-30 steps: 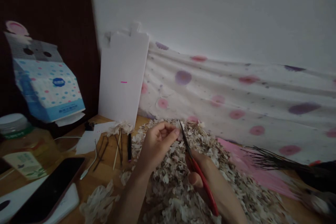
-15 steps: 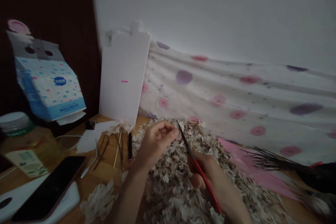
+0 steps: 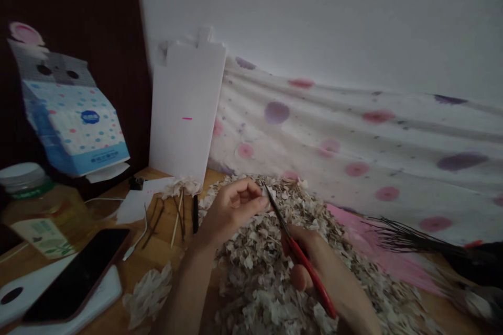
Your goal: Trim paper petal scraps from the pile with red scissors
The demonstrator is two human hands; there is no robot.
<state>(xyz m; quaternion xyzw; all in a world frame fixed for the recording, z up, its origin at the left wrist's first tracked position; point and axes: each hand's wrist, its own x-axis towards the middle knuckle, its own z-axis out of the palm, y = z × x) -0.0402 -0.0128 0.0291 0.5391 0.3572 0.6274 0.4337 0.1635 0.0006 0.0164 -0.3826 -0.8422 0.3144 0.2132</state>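
Note:
My left hand pinches a small pale scrap between thumb and fingers above a heap of pale paper-like shreds. My right hand grips red-handled scissors. Their dark blades point up and left, and the tips reach the scrap at my left fingertips. Both hands hover over the heap on the wooden table.
A white board leans on the wall beside a dotted cloth. Left: a tissue pack, a jar, a dark phone. Thin sticks and a black pen lie by the heap. Dark wires lie right.
The view has drifted slightly. My hands stay over the heap, and the scissors remain at the scrap with only a small shift of the blades.

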